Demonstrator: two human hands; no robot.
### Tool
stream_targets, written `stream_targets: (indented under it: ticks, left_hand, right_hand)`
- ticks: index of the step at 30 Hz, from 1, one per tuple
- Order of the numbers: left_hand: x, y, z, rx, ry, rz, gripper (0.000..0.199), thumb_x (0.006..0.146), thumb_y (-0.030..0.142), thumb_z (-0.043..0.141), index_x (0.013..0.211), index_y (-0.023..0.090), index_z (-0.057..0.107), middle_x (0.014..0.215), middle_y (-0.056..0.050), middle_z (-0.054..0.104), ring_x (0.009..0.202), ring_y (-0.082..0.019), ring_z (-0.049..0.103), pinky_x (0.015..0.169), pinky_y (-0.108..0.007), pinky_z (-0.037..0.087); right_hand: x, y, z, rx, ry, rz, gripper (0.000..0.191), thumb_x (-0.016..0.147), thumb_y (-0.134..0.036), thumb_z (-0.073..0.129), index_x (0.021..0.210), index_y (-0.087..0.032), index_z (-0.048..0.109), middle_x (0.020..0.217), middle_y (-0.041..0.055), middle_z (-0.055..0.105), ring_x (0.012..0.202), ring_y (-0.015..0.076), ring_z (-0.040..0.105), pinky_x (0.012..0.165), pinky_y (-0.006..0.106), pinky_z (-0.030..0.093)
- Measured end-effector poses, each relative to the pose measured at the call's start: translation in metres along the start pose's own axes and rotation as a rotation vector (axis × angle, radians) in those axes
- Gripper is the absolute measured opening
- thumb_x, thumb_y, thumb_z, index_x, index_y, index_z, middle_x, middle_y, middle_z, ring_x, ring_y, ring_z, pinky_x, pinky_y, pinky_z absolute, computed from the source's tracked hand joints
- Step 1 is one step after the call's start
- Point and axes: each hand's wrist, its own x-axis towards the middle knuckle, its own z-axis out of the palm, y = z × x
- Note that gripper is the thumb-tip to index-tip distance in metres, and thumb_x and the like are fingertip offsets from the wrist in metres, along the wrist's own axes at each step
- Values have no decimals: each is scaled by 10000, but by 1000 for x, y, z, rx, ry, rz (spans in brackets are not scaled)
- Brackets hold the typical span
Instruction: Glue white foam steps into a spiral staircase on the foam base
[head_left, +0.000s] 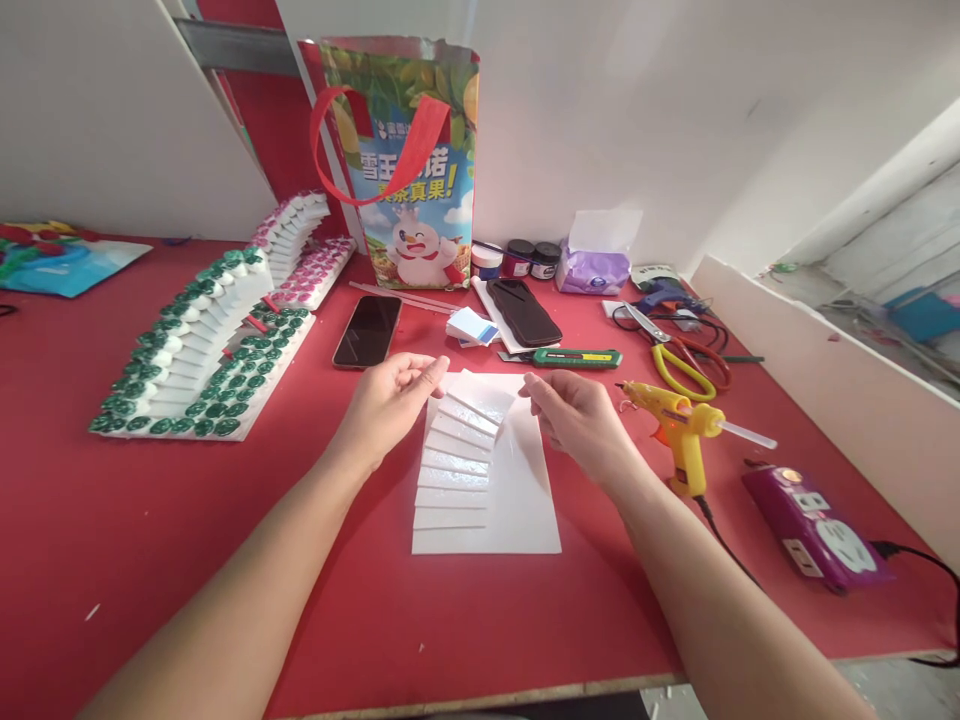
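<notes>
A fan of white strips [454, 490] rises like a small curved staircase along the left part of a white board [525, 510]. Shiny patches show on several of the strips. At the top left of the strips is my left hand [397, 400], its thumb and fingers pinched together. My right hand [574, 415] is pinched too, over the board's upper right edge. Whatever lies between the fingertips of either hand blends with the white board, and I cannot make it out.
Green-dotted [217, 350] and pink-dotted [300, 250] stair models stand left. Behind are a phone [367, 330], cards [471, 326], a green utility knife [577, 358] and a picture bag [420, 160]. Scissors [686, 365], a yellow glue gun [686, 430] and a purple power box [817, 530] lie right.
</notes>
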Motion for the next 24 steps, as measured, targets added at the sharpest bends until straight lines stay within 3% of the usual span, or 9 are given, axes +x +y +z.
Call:
stream_targets:
  ticks: [4,7,10,14,16,18,21,24]
  left_hand:
    - [3,-7,-9,155,102,71,481,819,670,635,940,208,689,890,-65,755,874,-240,688,776,-306,478]
    - [2,-5,-16,246,99,42,496,811,668,634,999,213,692,978,-92,753,907,-266,689,763,-320,488]
    - [-8,10,-19,387,91,58,559,811,675,623,1126,216,672,1096,-121,728,972,-292,683,793,-346,507]
    - [-39,26,-6,645,91,256,789,806,743,568,1391,214,533,1336,-168,627,1193,-368,613,959,-462,499]
    - [-58,19,5,724,92,377,904,789,761,571,1495,215,423,1495,-199,508,1370,-412,482,1064,-519,442]
    - [-76,4,16,800,100,439,1023,772,764,595,1575,217,275,1554,-224,435,1429,-436,410,1093,-562,413]
    - [-96,-19,24,913,76,438,1153,767,758,616,1621,214,65,1590,-260,361,1429,-465,404,1062,-588,439]
    - [-111,-30,25,980,119,430,1194,772,736,626,1621,196,-18,1584,-281,352,1411,-476,425,1026,-584,476]
  right_hand:
    - [3,8,-5,-290,135,-212,236,937,-327,506,940,-203,707,895,55,702,651,156,569,613,288,434]
    - [5,13,-5,-439,135,-377,351,899,-159,457,1083,-221,749,1146,84,705,851,204,651,754,314,494]
    - [9,16,-3,-556,80,-449,444,889,-98,442,1193,-205,747,1274,86,689,1010,246,641,863,340,514]
    - [16,18,1,-714,74,-518,449,935,-130,449,1300,-179,705,1357,72,675,1072,299,567,967,424,487]
    - [17,19,4,-742,70,-539,438,966,-169,439,1328,-180,685,1374,62,668,1061,306,543,979,444,469]
    - [18,20,6,-766,61,-537,434,992,-207,420,1348,-163,665,1352,79,681,1054,309,530,981,448,452]
    - [17,19,8,-824,53,-499,436,1006,-223,404,1359,-129,643,1298,123,697,1060,311,532,965,431,439]
    - [15,16,6,-912,59,-437,392,1005,-227,427,1289,-128,678,1231,148,699,1056,305,549,938,399,437]
